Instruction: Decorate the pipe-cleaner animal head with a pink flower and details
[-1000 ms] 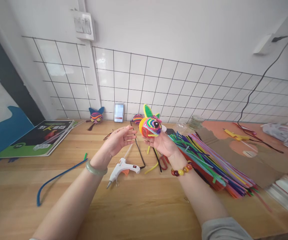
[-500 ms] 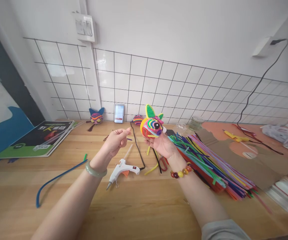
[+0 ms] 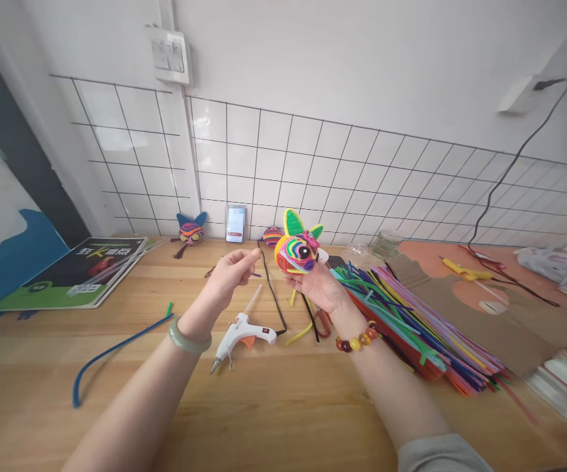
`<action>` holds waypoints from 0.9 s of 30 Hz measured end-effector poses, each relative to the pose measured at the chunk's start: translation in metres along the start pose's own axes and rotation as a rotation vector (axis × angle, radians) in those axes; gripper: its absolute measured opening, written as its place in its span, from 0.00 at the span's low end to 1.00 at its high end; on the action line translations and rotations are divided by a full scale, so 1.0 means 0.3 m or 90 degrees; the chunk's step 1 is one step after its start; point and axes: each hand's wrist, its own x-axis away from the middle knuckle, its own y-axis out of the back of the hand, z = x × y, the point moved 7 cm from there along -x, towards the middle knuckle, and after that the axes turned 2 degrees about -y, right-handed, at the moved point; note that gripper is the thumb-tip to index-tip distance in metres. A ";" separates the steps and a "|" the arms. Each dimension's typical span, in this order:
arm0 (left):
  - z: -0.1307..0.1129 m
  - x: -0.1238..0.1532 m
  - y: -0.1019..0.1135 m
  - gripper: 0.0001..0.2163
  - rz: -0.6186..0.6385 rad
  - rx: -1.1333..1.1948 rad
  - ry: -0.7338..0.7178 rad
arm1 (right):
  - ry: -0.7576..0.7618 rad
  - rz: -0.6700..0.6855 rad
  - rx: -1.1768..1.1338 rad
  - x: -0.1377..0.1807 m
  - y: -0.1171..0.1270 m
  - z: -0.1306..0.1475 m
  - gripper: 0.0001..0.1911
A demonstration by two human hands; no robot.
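Note:
On the fingers of my right hand (image 3: 320, 288) rests a round animal head made of pipe cleaners (image 3: 295, 254), held up above the table. It has green ears edged in yellow, a big black-and-white eye and rainbow stripes. My left hand (image 3: 234, 272) is a little to its left, apart from it, thumb and index finger pinched together; anything between them is too small to make out. Below the hands lies a white hot glue gun (image 3: 244, 334) with its nozzle pointing to the lower left.
A bundle of colourful pipe cleaners (image 3: 411, 321) covers the right side. A blue pipe cleaner (image 3: 111, 351) curves at left near a magazine (image 3: 74, 272). By the wall stand a blue-eared animal head (image 3: 191, 229) and a phone (image 3: 234, 224). A yellow glue gun (image 3: 465, 270) lies far right.
The animal head has turned and tilted slightly in my right hand, its ears shifting a little left. My left hand stays pinched in nearly the same place.

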 end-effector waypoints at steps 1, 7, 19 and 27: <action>-0.001 0.001 -0.004 0.17 0.009 -0.021 -0.006 | -0.001 0.001 0.002 0.000 -0.005 0.000 0.27; -0.013 0.011 -0.046 0.32 0.085 -0.108 -0.074 | 0.008 -0.003 0.020 0.007 -0.016 0.004 0.25; -0.064 0.044 -0.113 0.24 0.213 -0.046 -0.156 | 0.003 -0.001 0.099 0.015 -0.063 -0.033 0.32; -0.061 0.034 -0.107 0.25 0.201 -0.039 -0.155 | 0.012 0.015 0.103 0.015 -0.055 -0.026 0.31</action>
